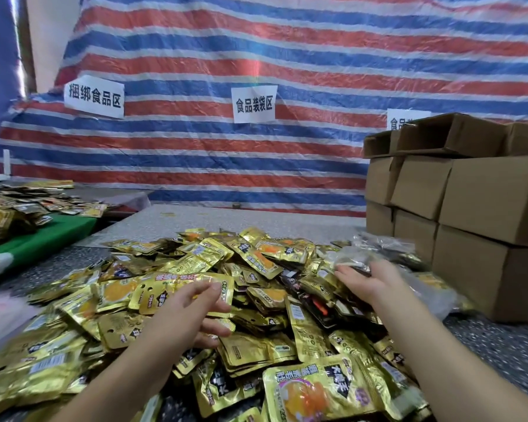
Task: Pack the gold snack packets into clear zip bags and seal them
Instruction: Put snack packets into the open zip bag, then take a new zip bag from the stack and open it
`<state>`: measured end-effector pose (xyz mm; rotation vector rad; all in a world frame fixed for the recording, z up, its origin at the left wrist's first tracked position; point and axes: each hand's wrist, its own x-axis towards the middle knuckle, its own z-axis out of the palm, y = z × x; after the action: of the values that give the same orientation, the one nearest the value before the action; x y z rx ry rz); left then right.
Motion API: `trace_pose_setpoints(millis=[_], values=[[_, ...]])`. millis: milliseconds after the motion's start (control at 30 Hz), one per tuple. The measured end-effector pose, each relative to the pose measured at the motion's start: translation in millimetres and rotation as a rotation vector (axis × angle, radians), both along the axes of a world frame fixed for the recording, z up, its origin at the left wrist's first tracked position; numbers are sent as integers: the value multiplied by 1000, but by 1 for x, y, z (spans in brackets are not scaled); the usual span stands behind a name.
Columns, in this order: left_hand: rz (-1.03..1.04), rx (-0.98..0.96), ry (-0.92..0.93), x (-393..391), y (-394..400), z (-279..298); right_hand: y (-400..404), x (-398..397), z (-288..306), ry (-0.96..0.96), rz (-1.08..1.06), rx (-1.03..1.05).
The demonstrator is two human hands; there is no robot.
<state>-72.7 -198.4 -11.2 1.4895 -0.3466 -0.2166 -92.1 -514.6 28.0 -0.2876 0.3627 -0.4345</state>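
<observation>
Head view: crinkled foil gold snack packets (256, 260) heaped across the speckled tabletop (171, 220). Left hand (185, 312) – fingers loosely spread over them. Right hand (369, 280) pinches a filled clear zip bag (375, 254) near stacked cardboard boxes (476, 196) at the right edge.

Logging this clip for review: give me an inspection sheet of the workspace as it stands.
Surface: grey speckled table, bare only at the back.
Job's things: heap of gold snack packets; clear zip bags, some already filled, at the right of the heap.
Clutter: second pile of packets on a green mat, far left.
Hands: left hand open, fingers spread over the packets; right hand touching a clear bag, grip unclear.
Cables: nothing seen.
Surroundings: striped tarp with paper signs; stacked cardboard boxes at right.
</observation>
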Motion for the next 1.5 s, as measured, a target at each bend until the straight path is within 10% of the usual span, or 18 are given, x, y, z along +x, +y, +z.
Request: trace_pose_setpoints(millis=[367,1233,1500], values=[[6,73,-25,-9,0,3,-30,-5,3,-68,56,44],[144,418,-678,-24,-2,0,91,-45,-10,13,338,-822],[-353,1008,-774,-69,12,24,103,-55,-17,-30,360,-888]])
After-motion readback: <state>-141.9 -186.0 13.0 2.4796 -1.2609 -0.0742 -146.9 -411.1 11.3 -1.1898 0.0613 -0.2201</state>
